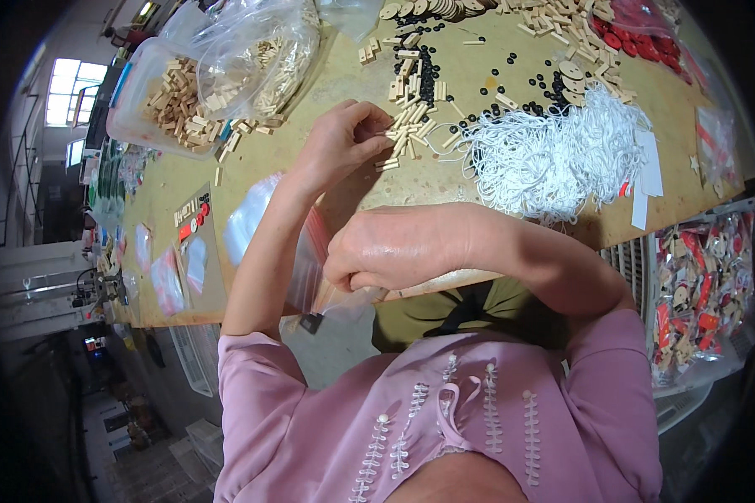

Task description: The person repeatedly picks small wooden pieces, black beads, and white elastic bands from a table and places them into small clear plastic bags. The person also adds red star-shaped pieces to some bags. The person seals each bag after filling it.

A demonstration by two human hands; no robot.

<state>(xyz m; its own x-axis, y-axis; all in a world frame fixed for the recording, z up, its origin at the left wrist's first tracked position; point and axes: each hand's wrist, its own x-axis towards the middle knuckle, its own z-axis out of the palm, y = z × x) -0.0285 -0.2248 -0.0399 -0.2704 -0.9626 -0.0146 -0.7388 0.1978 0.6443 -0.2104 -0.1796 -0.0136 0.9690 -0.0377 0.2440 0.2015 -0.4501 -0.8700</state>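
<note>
With left hand [340,144] curled at wooden pegs [410,126] on table [432,181], can't tell if pinching any. With right hand [390,250] curled over clear bags [305,281], can't see grip. Could scatter pegs into white cord [554,159] by raking carelessly.

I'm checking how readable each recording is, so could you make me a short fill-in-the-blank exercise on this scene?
1. The person's ____ hand is at the pile of small wooden sticks.
2. The clear bags beside the right hand are made of ____.
3. The tangled bundle of cords on the table is ____ in colour.
4. The blocks in the clear tub are made of ____.

Missing words: left; plastic; white; wood.
</note>
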